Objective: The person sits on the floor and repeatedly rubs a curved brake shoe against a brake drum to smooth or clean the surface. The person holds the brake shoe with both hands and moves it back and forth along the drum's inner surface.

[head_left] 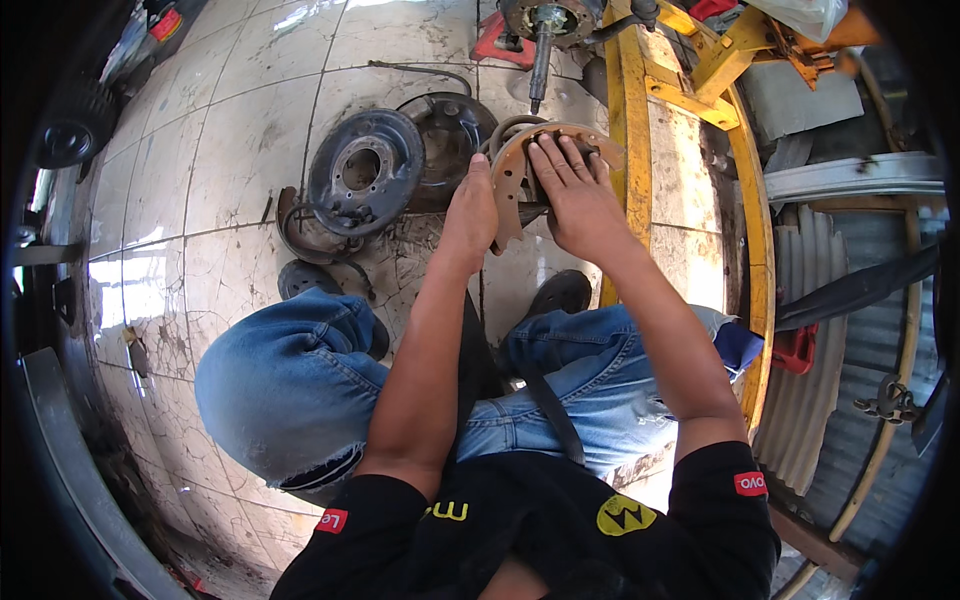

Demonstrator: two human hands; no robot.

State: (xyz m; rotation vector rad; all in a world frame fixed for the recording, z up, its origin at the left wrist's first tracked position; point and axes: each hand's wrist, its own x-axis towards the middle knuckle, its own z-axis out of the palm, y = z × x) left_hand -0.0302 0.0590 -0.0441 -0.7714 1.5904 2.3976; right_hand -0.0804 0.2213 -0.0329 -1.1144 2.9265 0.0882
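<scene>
Between my hands is a curved brown brake shoe (508, 188) with holes along its face, tilted above the floor. My left hand (470, 218) grips its left side, with the thumb up along the edge and the other fingers mostly hidden. My right hand (582, 205) lies palm down, fingers stretched out and slightly apart, over the inside of the curve. Something dark shows around those fingers; I cannot make out what it is. Behind the shoe a hose-like ring (520, 122) partly shows.
On the tiled floor (240, 150) to the left lie a round black backing plate (325, 165), a second dark plate (455, 125) and another curved shoe (300, 235). A yellow metal frame (632, 130) stands close on the right. A hub with a shaft (543, 60) is ahead, beside a red stand (500, 45).
</scene>
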